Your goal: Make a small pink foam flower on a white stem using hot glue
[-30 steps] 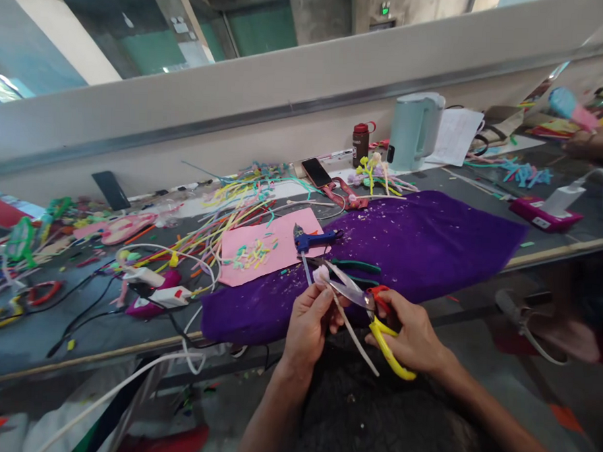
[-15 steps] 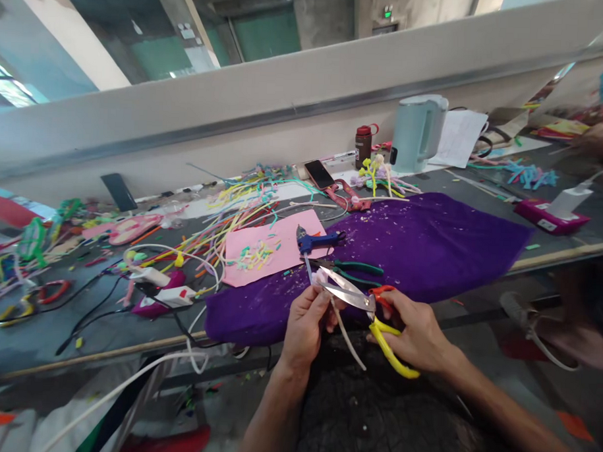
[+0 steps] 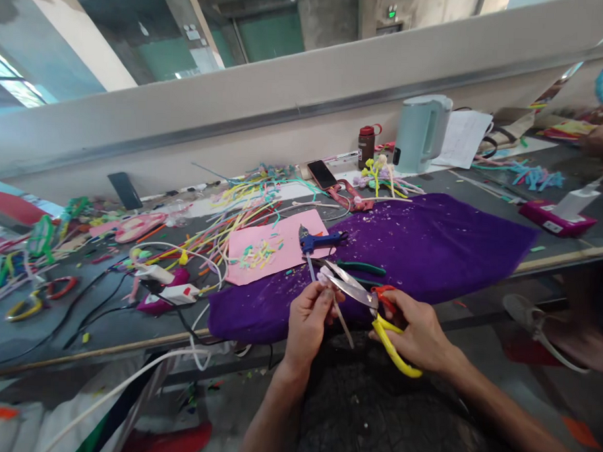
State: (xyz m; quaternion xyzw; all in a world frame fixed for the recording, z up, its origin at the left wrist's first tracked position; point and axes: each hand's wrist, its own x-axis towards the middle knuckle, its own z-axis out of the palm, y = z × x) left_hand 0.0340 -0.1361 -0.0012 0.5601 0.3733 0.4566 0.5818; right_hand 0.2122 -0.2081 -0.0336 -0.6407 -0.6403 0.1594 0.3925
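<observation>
Scissors (image 3: pixel 360 295) and a pale tuft (image 3: pixel 324 273) meet at the near edge of the bench, above the lap; the step in hand looks like trimming. The left hand (image 3: pixel 305 318) is closed in a pinch at the base of the tuft, its fingertips bunched together, and a pale stem (image 3: pixel 346 326) slants down to the right from beneath them. The right hand (image 3: pixel 416 327) is curled around the red and yellow handles, fingers partly spread because the blades stand apart. Their tips point left and far, at the tuft; whether they touch it is too small to tell.

The next move, as I judge it, calls for a steady left pinch, fingertips kept out of the blades' path, and a small, controlled squeeze from the right hand. A deep bite could take off too much or nick a finger.

Just beyond the tuft lie green-handled pliers (image 3: pixel 364 268) and a blue glue gun (image 3: pixel 323 241), its stick reaching toward the near side. Left of the gun, bright snippets (image 3: pixel 261 253) dot a pink sheet (image 3: pixel 291 227). Purple cloth (image 3: pixel 439 237) spreads to the right.
</observation>
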